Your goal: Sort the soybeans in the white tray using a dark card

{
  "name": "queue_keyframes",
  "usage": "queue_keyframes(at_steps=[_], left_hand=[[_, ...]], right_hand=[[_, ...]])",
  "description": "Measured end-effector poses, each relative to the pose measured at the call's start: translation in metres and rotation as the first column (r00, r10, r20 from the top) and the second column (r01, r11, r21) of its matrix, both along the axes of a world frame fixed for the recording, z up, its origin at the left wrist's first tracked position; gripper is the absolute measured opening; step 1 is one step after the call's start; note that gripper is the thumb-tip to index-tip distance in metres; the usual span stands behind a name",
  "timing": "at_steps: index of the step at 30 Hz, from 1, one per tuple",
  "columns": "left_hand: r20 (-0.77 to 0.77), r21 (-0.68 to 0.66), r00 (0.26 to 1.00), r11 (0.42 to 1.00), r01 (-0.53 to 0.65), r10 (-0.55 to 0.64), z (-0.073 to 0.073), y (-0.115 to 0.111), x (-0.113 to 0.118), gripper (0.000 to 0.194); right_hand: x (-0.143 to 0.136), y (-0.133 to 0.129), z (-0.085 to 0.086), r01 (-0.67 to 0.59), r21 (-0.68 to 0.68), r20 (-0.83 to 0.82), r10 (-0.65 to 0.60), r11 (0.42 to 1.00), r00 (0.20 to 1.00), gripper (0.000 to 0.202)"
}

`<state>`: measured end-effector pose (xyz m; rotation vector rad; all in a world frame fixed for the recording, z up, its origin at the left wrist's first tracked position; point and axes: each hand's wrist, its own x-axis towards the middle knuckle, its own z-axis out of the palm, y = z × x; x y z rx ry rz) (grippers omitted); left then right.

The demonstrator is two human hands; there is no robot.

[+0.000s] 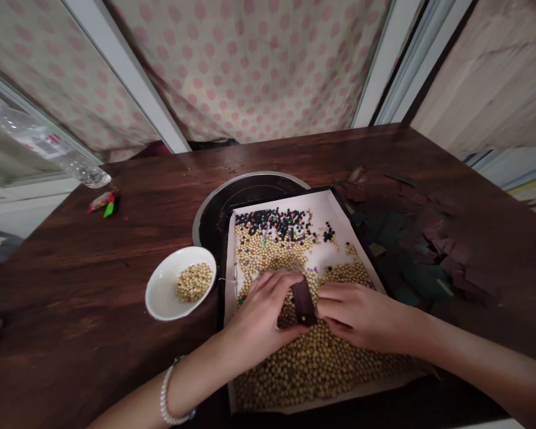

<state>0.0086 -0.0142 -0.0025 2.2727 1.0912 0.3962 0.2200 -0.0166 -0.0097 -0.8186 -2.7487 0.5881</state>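
Note:
My left hand (268, 307) is closed around a small dark brown strip (302, 301), gripping it at both ends between thumb and fingers. One pale bead lies on the strip near its lower end. Beside the strip's right edge, the fingers of my right hand (361, 313) are pinched together; whatever they hold is hidden. Both hands are over a shallow box (337, 205) with a white lining and a dark outside. Small round tan beads (321, 369) cover much of its floor, and black and coloured beads (277, 223) gather at its far end.
A white bowl (161, 292) with tan beads stands left of the box. Behind is a round dark tray (214, 205), partly under the box. Dark green and brown scraps (422, 238) lie at right. A plastic bottle (49, 143) and a bright wrapper (102, 202) are at far left.

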Motion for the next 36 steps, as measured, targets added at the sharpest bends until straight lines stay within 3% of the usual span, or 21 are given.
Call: queue_keyframes(at_steps=[5,10,15,19,24,28,30,33,36], left_hand=[[-0.013,0.024,1.0,1.0,0.008,-0.008,-0.0008,-0.0002,0.0009,0.062],[-0.031,0.039,0.999,0.999,-0.005,0.006,-0.0008,-0.0017,0.0013,0.06],[-0.016,0.03,1.0,0.999,0.016,-0.015,0.0022,-0.0019,0.0027,0.057],[-0.011,0.017,1.0,1.0,0.007,-0.006,0.0036,-0.0022,0.0035,0.056],[0.023,0.018,0.999,0.999,0.045,-0.046,0.0032,-0.0028,0.0025,0.056],[0.032,0.001,0.999,0.999,0.043,-0.043,0.0038,-0.0031,0.0019,0.056],[0.036,-0.005,0.998,0.999,0.043,-0.042,0.0041,-0.0033,0.0015,0.056],[0.025,-0.004,0.999,0.999,0.041,-0.041,0.0035,-0.004,0.0006,0.057],[0.036,-0.001,0.999,1.0,0.021,-0.021,0.0014,-0.0049,-0.0005,0.062]], right_hand=[[-0.0029,0.0003,-0.002,0.053,0.088,0.029,-0.056,0.995,0.998,0.012],[-0.0001,0.0033,-0.0029,0.014,-0.029,-0.032,-0.015,0.999,0.999,0.015],[-0.0033,0.0023,-0.0015,0.124,-0.006,-0.094,-0.124,0.992,0.988,0.017],[-0.0014,-0.0002,0.0015,0.015,-0.154,-0.068,-0.026,0.988,0.997,0.017],[-0.0013,0.0015,0.0002,0.152,-0.103,-0.065,-0.159,0.983,0.985,0.016],[-0.0006,0.0023,0.0017,0.029,-0.207,-0.105,-0.051,0.978,0.993,0.016],[0.0007,0.0028,0.0026,0.091,-0.2,-0.111,-0.115,0.975,0.987,0.016],[0.0021,0.0034,0.0029,0.297,-0.12,-0.146,-0.312,0.947,0.939,0.015],[0.0008,0.0026,0.0046,0.272,-0.189,-0.196,-0.308,0.943,0.931,0.015]])
